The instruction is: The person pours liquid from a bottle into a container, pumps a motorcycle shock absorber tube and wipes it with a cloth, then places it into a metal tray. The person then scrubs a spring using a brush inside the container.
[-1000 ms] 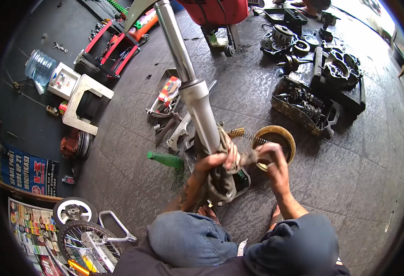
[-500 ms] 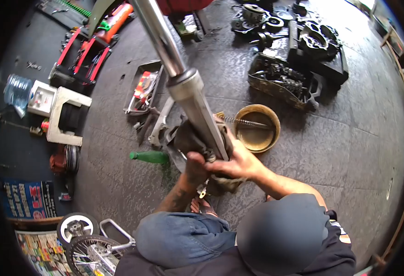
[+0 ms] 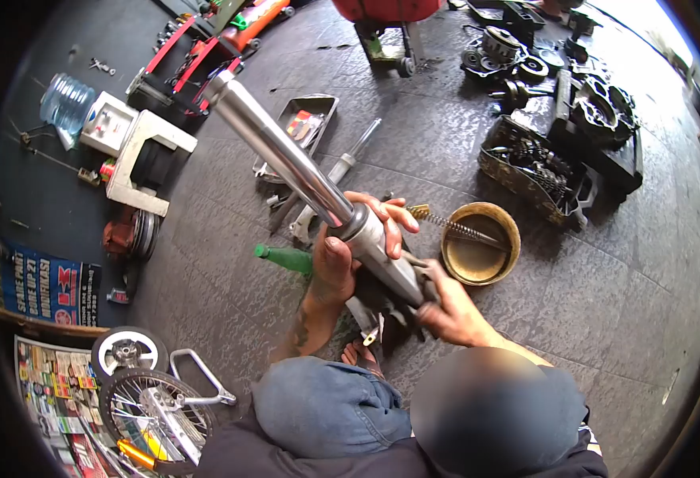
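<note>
A motorcycle fork leg [image 3: 286, 155] slants up and leftward in front of me, with a chrome tube above and a dull silver lower tube. My left hand [image 3: 338, 259] is wrapped round the top of the lower tube, fingers curling over its far side. Farther down, my right hand [image 3: 453, 315] presses a dark rag [image 3: 398, 291] against the lower tube; part of the rag is hidden behind it. On the floor, a green bottle [image 3: 284, 257] lies beside my left wrist. A round tan basin [image 3: 517, 239] stands beyond my right hand, a long spring [image 3: 461, 227] resting across its rim.
A metal tray [image 3: 322, 119] and another fork leg [image 3: 354, 151] lie ahead. Engine parts [image 3: 529, 159] fill a container at right. A red toolbox [image 3: 182, 68], white stool [image 3: 131, 175] and wheel [image 3: 154, 410] are on the left.
My left hand has moved up to the top of the lower tube, and my right hand has shifted down and right with the rag. The fork leg leans farther left, its upper end now visible.
</note>
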A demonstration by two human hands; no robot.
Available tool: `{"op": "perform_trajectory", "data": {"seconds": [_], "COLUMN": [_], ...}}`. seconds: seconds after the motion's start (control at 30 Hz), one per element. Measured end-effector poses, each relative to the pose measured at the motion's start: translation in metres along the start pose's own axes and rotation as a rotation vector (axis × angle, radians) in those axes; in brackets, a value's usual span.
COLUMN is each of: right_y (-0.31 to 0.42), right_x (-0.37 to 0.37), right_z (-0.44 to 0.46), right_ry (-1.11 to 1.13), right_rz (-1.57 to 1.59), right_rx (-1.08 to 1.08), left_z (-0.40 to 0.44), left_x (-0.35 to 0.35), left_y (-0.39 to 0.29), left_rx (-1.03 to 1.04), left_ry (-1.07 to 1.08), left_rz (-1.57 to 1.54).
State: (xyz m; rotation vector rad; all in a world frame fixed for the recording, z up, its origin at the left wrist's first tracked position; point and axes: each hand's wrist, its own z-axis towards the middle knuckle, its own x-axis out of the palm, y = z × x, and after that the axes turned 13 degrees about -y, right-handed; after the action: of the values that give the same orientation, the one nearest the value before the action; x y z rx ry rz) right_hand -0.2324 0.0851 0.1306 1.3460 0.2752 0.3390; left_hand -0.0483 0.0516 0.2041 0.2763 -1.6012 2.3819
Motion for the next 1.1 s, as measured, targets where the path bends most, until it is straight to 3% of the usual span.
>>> {"op": "perform_trajectory", "data": {"seconds": [0.03, 0.07, 0.17, 0.23, 0.3, 0.33, 0.37, 0.43, 0.5, 0.57, 0.6, 0.63, 0.7, 0.83, 0.87, 0.9, 0.97, 1.03, 1.1], "right_y": [0.003, -0.015, 0.016, 0.037, 0.062, 0.08, 0.085, 0.086, 0.08, 0.071, 0.067, 0.063, 0.058, 0.068, 0.059, 0.056, 0.054, 0.065, 0.06], "right_x": [-0.002, 0.001, -0.018, -0.02, -0.025, -0.016, -0.001, 0.021, 0.03, 0.03, 0.031, 0.032, 0.032, 0.027, 0.026, 0.027, 0.032, 0.034, 0.035], "right_z": [-0.003, -0.009, 0.008, 0.021, 0.039, 0.051, 0.064, 0.079, 0.079, 0.079, 0.076, 0.076, 0.069, 0.073, 0.074, 0.074, 0.071, 0.068, 0.065], "right_ry": [-0.138, -0.421, -0.774, -0.627, -0.402, -0.366, -0.38, -0.348, -0.468, -0.459, -0.453, -0.458, -0.416, -0.501, -0.458, -0.454, -0.588, -0.554, -0.512], "right_rz": [-0.071, -0.189, 0.141, 0.268, -0.145, -0.292, -0.279, -0.322, -0.317, -0.279, -0.238, -0.237, 0.191, 0.171, 0.224, 0.219, 0.075, -0.099, -0.238], "right_rx": [0.031, -0.132, 0.052, -0.32, -0.528, -0.616, -0.671, -0.627, -0.651, -0.67, -0.691, -0.689, -0.382, -0.323, -0.221, -0.225, -0.575, -0.647, -0.703], "left_z": [0.0, 0.0, -0.002, 0.002, 0.003, -0.002, -0.002, -0.013, -0.019, -0.017, -0.017, -0.016, -0.021, -0.019, -0.017, -0.018, -0.018, -0.019, -0.018], "left_x": [0.002, 0.005, 0.012, 0.008, 0.002, -0.004, 0.009, 0.02, 0.031, 0.044, 0.046, 0.044, 0.044, 0.04, 0.047, 0.046, 0.04, 0.034, 0.011], "left_y": [0.0, -0.004, -0.019, -0.016, -0.014, -0.013, -0.003, -0.006, -0.013, -0.016, -0.013, -0.011, -0.008, -0.014, -0.013, -0.011, -0.003, 0.001, 0.001], "left_rx": [0.041, 0.057, -0.035, -0.019, -0.084, -0.17, -0.069, -0.003, 0.202, -0.027, -0.068, -0.07, -0.218, -0.305, -0.27, -0.265, -0.296, -0.324, -0.344], "left_ry": [-0.035, -0.087, -0.248, -0.341, -0.509, -0.457, -0.755, -0.636, -0.488, -0.633, -0.71, -0.706, -0.71, -0.592, -0.682, -0.683, -0.665, -0.741, -0.413], "left_rz": [-0.04, -0.033, -0.287, -0.342, -0.1, -0.1, 0.161, 0.557, 0.913, 0.318, 0.209, 0.211, -0.046, -0.136, -0.072, -0.078, -0.098, -0.18, -0.397]}}
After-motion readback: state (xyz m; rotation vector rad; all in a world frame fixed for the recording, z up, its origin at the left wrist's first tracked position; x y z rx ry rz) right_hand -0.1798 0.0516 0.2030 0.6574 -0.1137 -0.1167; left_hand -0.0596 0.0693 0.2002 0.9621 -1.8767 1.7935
